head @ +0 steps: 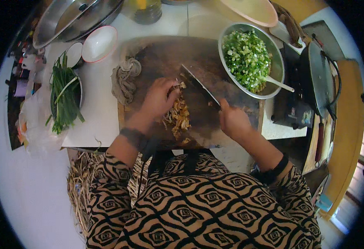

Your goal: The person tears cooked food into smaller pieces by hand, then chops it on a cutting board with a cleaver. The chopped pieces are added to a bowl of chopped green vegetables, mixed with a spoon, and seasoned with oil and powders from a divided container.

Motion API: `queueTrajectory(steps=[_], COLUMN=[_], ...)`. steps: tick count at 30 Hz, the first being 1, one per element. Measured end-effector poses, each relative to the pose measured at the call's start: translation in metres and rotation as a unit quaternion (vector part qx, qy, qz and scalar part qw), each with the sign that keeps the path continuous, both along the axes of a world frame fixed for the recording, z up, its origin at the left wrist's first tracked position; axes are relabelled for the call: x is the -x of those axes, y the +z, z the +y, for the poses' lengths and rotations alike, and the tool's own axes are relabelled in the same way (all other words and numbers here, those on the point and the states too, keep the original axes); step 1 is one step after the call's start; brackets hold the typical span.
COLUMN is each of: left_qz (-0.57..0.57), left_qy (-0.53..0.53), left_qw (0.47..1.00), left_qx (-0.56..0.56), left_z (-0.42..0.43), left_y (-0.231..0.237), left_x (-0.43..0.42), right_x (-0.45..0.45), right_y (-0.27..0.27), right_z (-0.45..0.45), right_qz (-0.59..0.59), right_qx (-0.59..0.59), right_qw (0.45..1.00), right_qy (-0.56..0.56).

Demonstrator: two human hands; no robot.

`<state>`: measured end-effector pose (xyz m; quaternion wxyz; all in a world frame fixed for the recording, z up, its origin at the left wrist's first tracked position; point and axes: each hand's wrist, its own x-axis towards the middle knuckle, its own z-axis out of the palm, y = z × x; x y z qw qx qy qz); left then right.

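Observation:
On a dark wooden cutting board (200, 124) lies a strip of chopped yellow-brown food (182, 116), its exact kind unclear. My left hand (161, 96) is over the upper end of this strip, its fingertips at a small pale piece (182, 84); whether it pinches that piece is not clear. A knife (200, 85) with a wide blade is gripped by the handle in my right hand (234, 119), its blade slanting up and left, to the right of the chopped food. A crumpled grey cloth (125, 79) rests at the board's left edge.
A steel bowl (224, 67) of chopped green onions, with a white spoon (280, 84), sits at the board's upper right. Whole green onions (65, 96) lie in a dish at left, near a red-rimmed white bowl (99, 43). A large metal pan (49, 23) stands upper left; a black pan (317, 77) stands right.

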<state>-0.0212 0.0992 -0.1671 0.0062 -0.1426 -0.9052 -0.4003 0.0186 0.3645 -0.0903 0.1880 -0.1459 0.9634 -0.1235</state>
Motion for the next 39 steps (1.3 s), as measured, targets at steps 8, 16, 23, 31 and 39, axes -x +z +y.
queueTrajectory(steps=[8, 16, 23, 31, 39], left_qz=[0.083, 0.046, 0.025, 0.127, 0.063], left_qy=[0.144, 0.169, 0.168, 0.173, 0.182], left_qw=[0.986, 0.983, 0.982, 0.976, 0.981], left_qx=[-0.025, -0.053, -0.083, -0.041, -0.038], left_z=[0.027, 0.032, 0.032, 0.017, 0.008], left_y=[0.003, -0.005, -0.013, -0.004, -0.015], left_x=[-0.051, -0.050, -0.051, -0.058, -0.063], right_x=[0.032, 0.042, 0.040, 0.036, 0.036], right_y=[0.008, 0.048, 0.003, 0.020, 0.017], right_z=[-0.004, -0.041, -0.047, -0.036, -0.047], right_qz=[-0.029, -0.069, -0.076, -0.013, -0.071], right_qx=[0.009, -0.068, -0.056, -0.001, -0.071], right_qw=[0.998, 0.976, 0.982, 0.987, 0.980], right_qy=[0.053, 0.197, 0.163, 0.163, 0.174])
